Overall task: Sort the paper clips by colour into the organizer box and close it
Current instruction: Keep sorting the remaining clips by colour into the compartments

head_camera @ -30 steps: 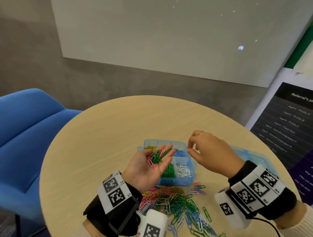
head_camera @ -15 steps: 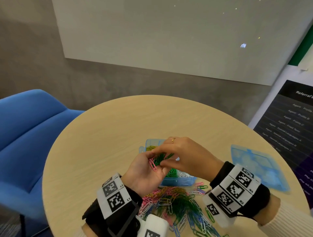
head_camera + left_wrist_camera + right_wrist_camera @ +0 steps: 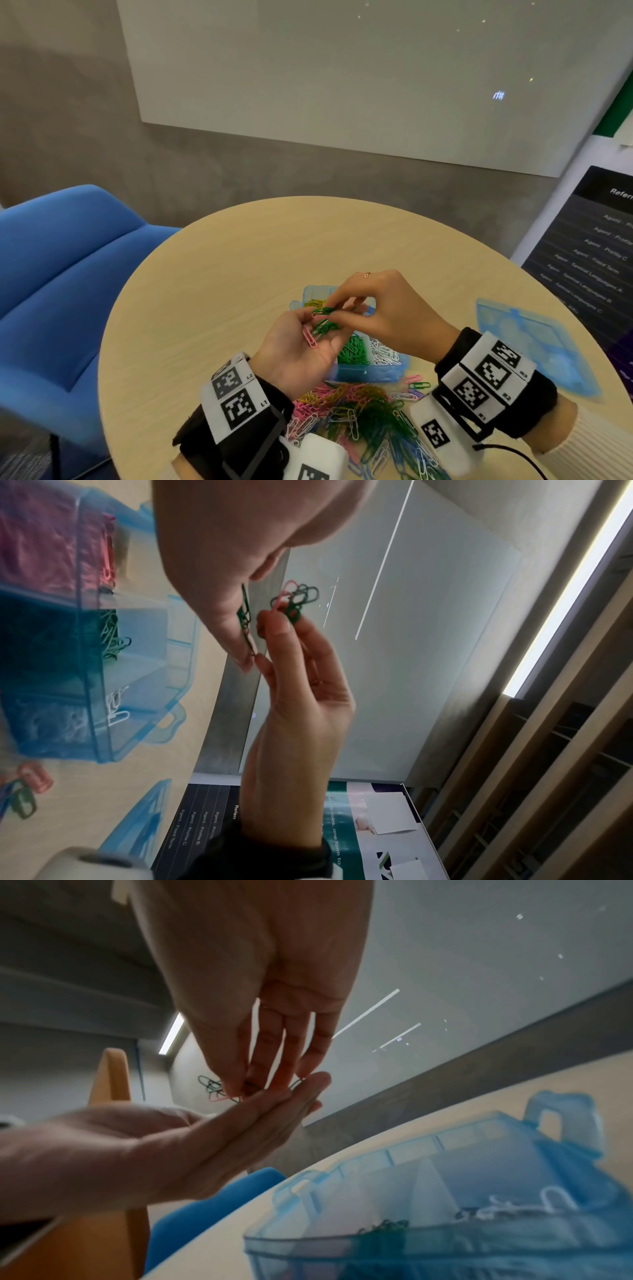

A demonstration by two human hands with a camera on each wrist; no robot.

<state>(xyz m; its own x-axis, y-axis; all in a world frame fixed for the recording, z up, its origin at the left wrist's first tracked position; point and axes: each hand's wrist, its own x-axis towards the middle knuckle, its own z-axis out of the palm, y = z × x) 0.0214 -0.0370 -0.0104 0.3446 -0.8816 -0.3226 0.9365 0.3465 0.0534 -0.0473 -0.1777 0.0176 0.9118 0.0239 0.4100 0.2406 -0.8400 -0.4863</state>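
My left hand (image 3: pixel 301 342) lies palm up and flat over the open blue organizer box (image 3: pixel 366 373). It carries a small bunch of green paper clips (image 3: pixel 325 325) and one pink clip (image 3: pixel 309 337). My right hand (image 3: pixel 337 310) reaches over from the right, and its fingertips (image 3: pixel 267 620) pinch green clips (image 3: pixel 294 599) off the left palm. The box's near compartments hold green clips (image 3: pixel 352 349) and white clips (image 3: pixel 383 351), with yellow ones at the far left. A mixed pile of clips (image 3: pixel 359 411) lies on the table in front of the box.
The box's blue lid (image 3: pixel 534 342) lies apart at the right edge of the round wooden table (image 3: pixel 222 291). A blue chair (image 3: pixel 61 274) stands to the left. A dark poster board (image 3: pixel 589 260) stands at the right.
My right hand moved left from above the box's right side onto my left palm and now pinches green clips there. The left hand stayed over the box.
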